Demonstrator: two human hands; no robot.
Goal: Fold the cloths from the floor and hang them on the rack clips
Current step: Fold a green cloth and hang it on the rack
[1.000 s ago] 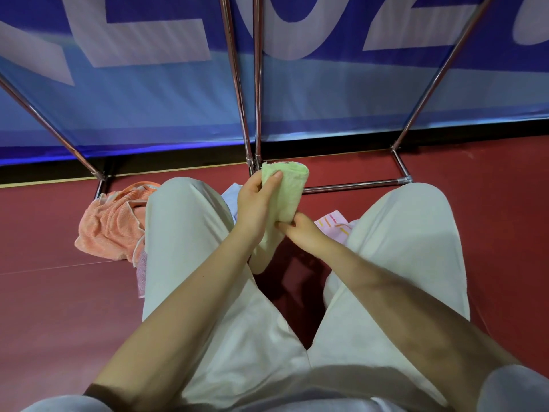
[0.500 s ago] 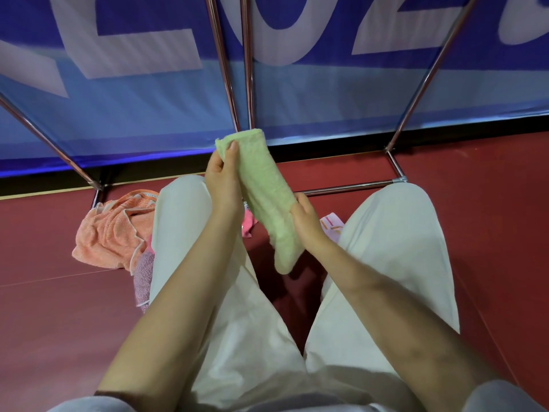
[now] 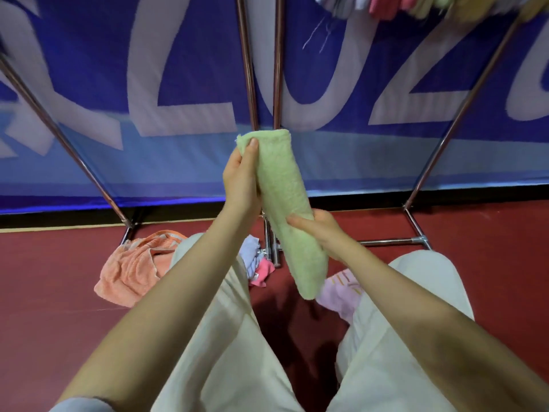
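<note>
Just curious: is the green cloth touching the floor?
Apart. The head view shows the green cloth held up by the left hand and right hand, its lower end hanging above the red floor.

We sit or crouch with both knees bent and spread, pale trouser legs running up from 6 o'clock, and both bare forearms reach forward between them. Our left arm climbs from 7 o'clock toward the centre, the wrist bent slightly, and our left hand (image 3: 241, 180) is raised highest, thumb pressed flat on the upper end of the green cloth (image 3: 282, 185) with the fingers wrapped behind it. Our right arm comes in from 4 o'clock; our right hand (image 3: 319, 230) sits lower, fingers curled round the cloth's middle from the 3 o'clock side.
</note>
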